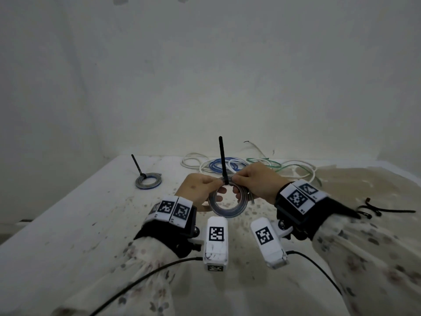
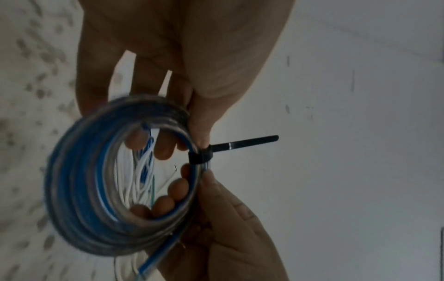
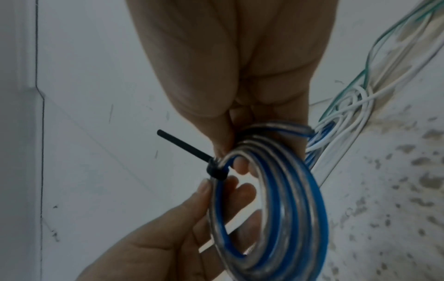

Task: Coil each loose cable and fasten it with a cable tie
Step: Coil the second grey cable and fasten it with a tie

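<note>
A coil of clear cable with blue and grey strands (image 1: 228,209) hangs above the table between both hands. A black cable tie (image 1: 222,160) is looped round the coil's top, its tail pointing straight up. My left hand (image 1: 210,185) pinches the coil just left of the tie, other fingers through the ring. My right hand (image 1: 241,179) pinches it just right of the tie. In the left wrist view the tie's head (image 2: 199,156) sits snug on the coil (image 2: 79,190). The right wrist view shows the tie (image 3: 185,148) and the coil (image 3: 288,209).
A second coil (image 1: 148,182), bound with a black tie, lies at the back left. Loose white, blue and green cables (image 1: 257,164) are tangled at the back. Spare black ties (image 1: 376,210) lie at the right. The stained white table (image 1: 91,224) meets a wall behind.
</note>
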